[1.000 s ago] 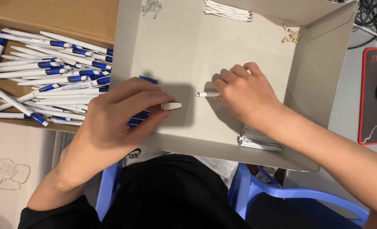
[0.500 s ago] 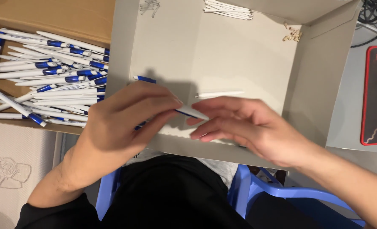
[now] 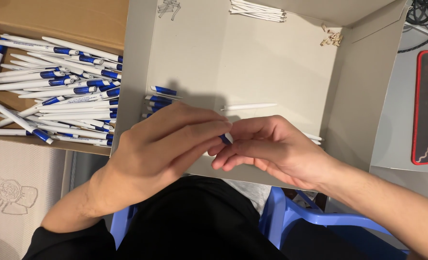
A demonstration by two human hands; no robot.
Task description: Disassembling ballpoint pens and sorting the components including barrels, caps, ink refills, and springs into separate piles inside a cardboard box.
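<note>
Meeting over the near edge of the grey cardboard tray [image 3: 271, 58], the left hand [image 3: 161, 149] and right hand [image 3: 267, 147] pinch a small blue pen part [image 3: 225, 139] between their fingertips; each grip is closed on it, thumb against forefinger. Only a short dark-blue stub of the part shows in the gap between the two hands, the rest being hidden by the fingers.

Just beyond the hands, a thin white pen tube [image 3: 248, 106] lies loose on the tray floor, apart from both. A few blue-and-white pen pieces [image 3: 158, 98] rest against the tray's left wall, partly under the left hand. White refills [image 3: 257, 9] lie along the far edge, and small springs [image 3: 332, 38] sit in the far right corner. Left of the tray, a brown box [image 3: 55, 19] holds a heap of blue-and-white pens [image 3: 55, 91].

Half a second ago the hands were slightly apart with a longer white-and-blue piece showing between them; now the fingertips have closed together over it.
</note>
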